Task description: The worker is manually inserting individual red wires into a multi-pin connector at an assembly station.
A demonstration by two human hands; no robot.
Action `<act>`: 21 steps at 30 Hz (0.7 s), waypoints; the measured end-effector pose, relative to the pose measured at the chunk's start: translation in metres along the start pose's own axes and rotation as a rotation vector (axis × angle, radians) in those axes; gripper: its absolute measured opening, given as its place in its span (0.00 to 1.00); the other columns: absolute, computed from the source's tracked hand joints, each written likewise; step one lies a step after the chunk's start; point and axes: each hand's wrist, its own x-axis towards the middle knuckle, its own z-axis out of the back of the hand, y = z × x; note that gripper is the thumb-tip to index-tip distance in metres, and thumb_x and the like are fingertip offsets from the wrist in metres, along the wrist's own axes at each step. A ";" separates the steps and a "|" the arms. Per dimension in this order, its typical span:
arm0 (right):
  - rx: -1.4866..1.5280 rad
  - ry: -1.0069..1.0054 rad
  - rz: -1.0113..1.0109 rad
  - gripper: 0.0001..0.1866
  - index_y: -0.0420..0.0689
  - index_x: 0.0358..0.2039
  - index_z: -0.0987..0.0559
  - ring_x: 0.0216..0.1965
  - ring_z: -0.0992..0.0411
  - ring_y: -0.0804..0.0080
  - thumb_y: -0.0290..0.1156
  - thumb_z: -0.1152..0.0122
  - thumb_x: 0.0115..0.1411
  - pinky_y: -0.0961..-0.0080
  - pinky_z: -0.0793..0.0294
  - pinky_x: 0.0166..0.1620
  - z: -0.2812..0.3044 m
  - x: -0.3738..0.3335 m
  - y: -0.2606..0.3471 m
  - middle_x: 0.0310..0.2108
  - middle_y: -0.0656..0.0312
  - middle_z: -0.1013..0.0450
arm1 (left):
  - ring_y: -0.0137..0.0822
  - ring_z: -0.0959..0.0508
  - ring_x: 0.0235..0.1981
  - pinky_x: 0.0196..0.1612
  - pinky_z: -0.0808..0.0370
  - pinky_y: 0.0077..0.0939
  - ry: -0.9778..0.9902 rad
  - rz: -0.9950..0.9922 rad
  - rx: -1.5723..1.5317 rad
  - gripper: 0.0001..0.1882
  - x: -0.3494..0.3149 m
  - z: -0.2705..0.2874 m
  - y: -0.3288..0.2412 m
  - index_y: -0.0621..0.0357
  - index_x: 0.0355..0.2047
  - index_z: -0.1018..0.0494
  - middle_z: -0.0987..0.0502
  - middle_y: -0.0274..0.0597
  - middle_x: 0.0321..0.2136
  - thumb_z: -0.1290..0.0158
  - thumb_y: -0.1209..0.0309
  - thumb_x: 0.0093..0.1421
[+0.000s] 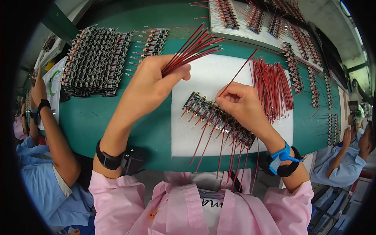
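Note:
My left hand grips a bundle of red wires that fans up and to the right. My right hand pinches a single red wire and rests its lower end on a row of small black circuit boards. The boards lie in a slanted line on a white foam pad. Several of them have red wires trailing toward me. Both wrists wear bands, black on the left and blue with black on the right.
A loose pile of red wires lies right of the pad on the green table. Stacked boards sit far left, and more rows line the far right. Another person's arm reaches in at left; a second person sits at right.

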 end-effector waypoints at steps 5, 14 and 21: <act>-0.071 0.002 -0.032 0.03 0.36 0.19 0.27 0.19 0.43 0.87 0.22 0.44 0.43 0.88 0.43 0.23 -0.007 0.003 0.005 0.17 0.69 0.36 | 0.29 0.40 0.13 0.19 0.42 0.24 -0.036 -0.044 -0.126 0.10 -0.003 -0.007 0.014 0.69 0.22 0.32 0.36 0.43 0.10 0.52 0.71 0.50; -0.079 -0.023 -0.050 0.04 0.34 0.17 0.29 0.17 0.42 0.85 0.21 0.46 0.41 0.86 0.42 0.21 -0.007 0.004 0.008 0.15 0.66 0.36 | 0.30 0.38 0.13 0.18 0.42 0.23 0.054 -0.094 0.018 0.06 -0.006 -0.008 0.016 0.68 0.23 0.29 0.34 0.41 0.12 0.52 0.74 0.49; -0.041 0.009 -0.078 0.04 0.35 0.17 0.28 0.18 0.43 0.89 0.22 0.45 0.43 0.89 0.44 0.21 -0.012 0.013 0.005 0.14 0.71 0.36 | 0.47 0.35 0.14 0.18 0.41 0.32 0.130 -0.024 0.073 0.08 -0.006 -0.009 0.011 0.70 0.21 0.30 0.35 0.54 0.12 0.51 0.74 0.48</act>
